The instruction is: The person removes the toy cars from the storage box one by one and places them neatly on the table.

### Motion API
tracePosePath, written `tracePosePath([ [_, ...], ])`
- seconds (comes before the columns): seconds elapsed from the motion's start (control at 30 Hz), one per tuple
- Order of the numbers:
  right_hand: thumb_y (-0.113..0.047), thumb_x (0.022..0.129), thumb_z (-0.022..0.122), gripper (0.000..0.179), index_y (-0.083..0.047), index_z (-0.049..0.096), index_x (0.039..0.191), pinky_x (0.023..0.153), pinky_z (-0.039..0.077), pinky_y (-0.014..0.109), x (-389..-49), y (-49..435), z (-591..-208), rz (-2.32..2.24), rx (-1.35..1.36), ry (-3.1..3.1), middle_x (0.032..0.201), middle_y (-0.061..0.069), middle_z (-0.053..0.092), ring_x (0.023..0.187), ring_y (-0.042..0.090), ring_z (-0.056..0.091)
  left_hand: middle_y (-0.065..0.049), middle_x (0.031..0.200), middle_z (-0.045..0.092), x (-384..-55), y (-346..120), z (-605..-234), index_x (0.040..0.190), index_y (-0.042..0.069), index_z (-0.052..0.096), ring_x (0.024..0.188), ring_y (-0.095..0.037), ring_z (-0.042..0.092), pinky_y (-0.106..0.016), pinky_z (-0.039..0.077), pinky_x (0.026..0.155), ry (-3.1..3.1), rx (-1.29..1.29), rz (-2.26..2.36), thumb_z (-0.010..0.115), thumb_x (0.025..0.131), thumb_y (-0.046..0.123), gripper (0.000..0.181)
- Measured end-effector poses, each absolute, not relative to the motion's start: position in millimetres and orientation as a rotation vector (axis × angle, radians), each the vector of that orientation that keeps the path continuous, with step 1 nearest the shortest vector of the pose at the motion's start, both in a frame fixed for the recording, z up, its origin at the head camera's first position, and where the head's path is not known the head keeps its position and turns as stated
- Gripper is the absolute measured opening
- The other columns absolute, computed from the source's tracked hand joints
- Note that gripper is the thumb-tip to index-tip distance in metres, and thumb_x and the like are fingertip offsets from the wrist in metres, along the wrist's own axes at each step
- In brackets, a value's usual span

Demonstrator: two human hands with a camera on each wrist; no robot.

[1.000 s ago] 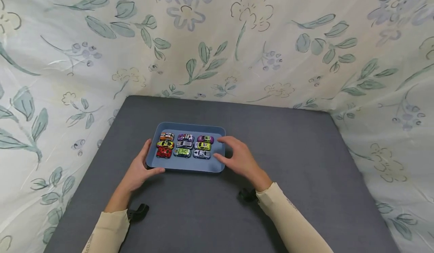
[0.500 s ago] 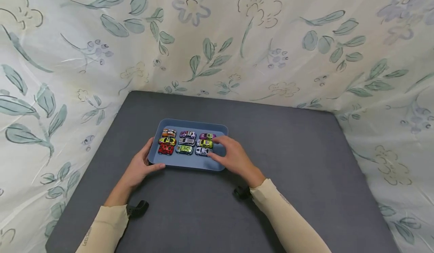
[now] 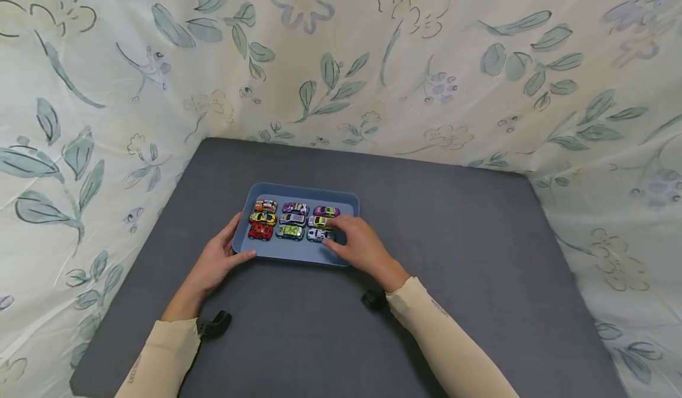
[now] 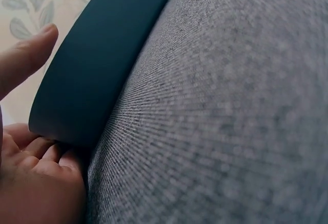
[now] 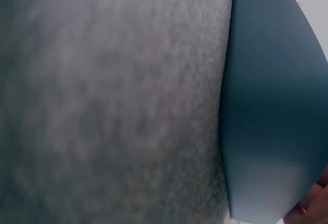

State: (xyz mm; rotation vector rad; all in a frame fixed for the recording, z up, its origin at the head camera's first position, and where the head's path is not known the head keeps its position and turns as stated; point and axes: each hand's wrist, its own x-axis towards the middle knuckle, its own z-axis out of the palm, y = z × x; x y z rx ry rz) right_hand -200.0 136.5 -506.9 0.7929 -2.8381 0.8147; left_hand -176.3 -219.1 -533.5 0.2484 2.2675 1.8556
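A blue rectangular tray [image 3: 298, 256] holds several small toy cars in three rows. My left hand [image 3: 215, 262] grips the tray's left front corner, its thumb along the front rim. In the left wrist view, the fingers [image 4: 48, 155] curl at the tray's outer wall [image 4: 97, 55]. My right hand [image 3: 362, 247] reaches over the tray's right end. Its index finger is at the yellow toy car [image 3: 318, 222], and its thumb is by the right end of the white toy car [image 3: 314, 234]. Whether the fingers pinch a car is hidden. Farther back lies the purple toy car [image 3: 327, 211].
The tray rests on a dark grey table [image 3: 447, 232], left of its middle. A floral curtain [image 3: 394, 108] rises behind the table and along both sides. In the right wrist view the tray's outer wall [image 5: 274, 101] fills the right part.
My right hand has moved left from beside the tray's right rim to over the yellow and white toy cars. My left hand stays at the tray. The head view has shifted slightly.
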Motion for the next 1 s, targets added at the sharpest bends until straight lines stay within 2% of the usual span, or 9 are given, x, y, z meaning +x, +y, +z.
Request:
tracePosePath([
  [0.37,-0.027,0.097,0.086,0.034,-0.012,0.08,0.127,0.105,0.053,0.047,-203.9,129.9,-502.1,0.563,0.795,-2.91,0.121,0.006,0.075,0.111,0.025,0.068,-0.022,0.178,0.015,-177.9,-217.9,-529.9,0.174,0.004,0.01,0.161,-0.041,0.023,-0.009,0.039,0.106,2.282,0.248,1.851,0.08,0.098,0.0,0.104],
  [0.77,-0.021,0.095,0.088,0.028,-0.01,0.079,0.119,0.104,0.052,0.047,-204.1,127.6,-503.3,0.603,0.788,-2.924,0.118,0.007,0.076,0.109,0.024,0.069,-0.026,0.176,0.018,-177.5,-217.7,-531.1,0.174,0.002,0.01,0.159,-0.043,0.028,-0.008,0.041,0.104,2.287,0.269,1.852,0.078,0.099,-0.002,0.101],
  [1.0,-0.019,0.094,0.088,0.026,-0.008,0.079,0.116,0.104,0.052,0.047,-204.0,129.2,-507.3,0.649,0.781,-2.902,0.117,0.008,0.077,0.108,0.024,0.07,-0.024,0.177,0.017,-176.1,-218.1,-533.8,0.174,0.004,0.01,0.16,-0.041,0.026,-0.008,0.04,0.105,2.284,0.269,1.856,0.078,0.1,-0.001,0.101],
])
